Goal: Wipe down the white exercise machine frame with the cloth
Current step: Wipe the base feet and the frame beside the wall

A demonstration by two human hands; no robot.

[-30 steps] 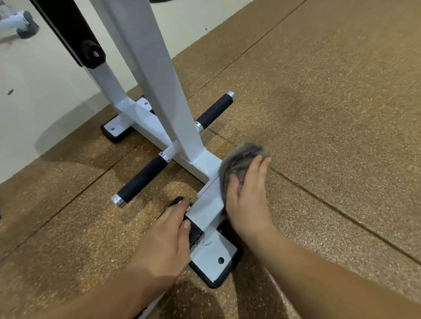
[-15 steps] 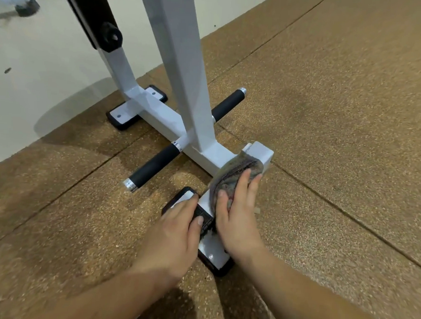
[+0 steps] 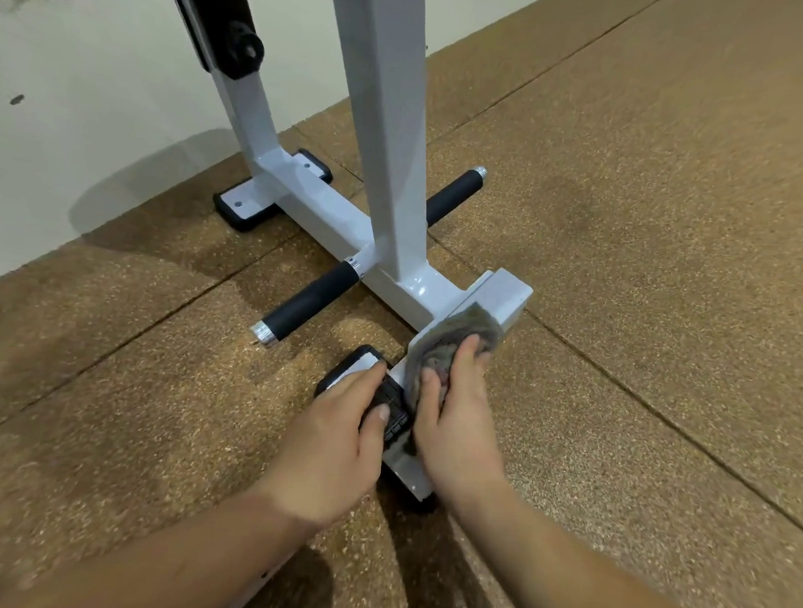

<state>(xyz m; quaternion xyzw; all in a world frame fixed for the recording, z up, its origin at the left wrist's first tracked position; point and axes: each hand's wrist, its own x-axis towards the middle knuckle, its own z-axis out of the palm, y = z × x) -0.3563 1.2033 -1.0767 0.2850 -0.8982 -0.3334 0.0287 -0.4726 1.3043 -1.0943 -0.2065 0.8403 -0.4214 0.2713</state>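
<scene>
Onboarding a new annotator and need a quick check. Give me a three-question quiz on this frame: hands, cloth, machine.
1. True or false: the left hand holds the cloth.
2. Which part of the white frame is the cloth on? A) the upright post B) the near floor crossbar C) a black foam peg
3. What does the left hand rest on?

Key
1. False: the right hand holds it.
2. B
3. The same crossbar, just beside the right hand.
</scene>
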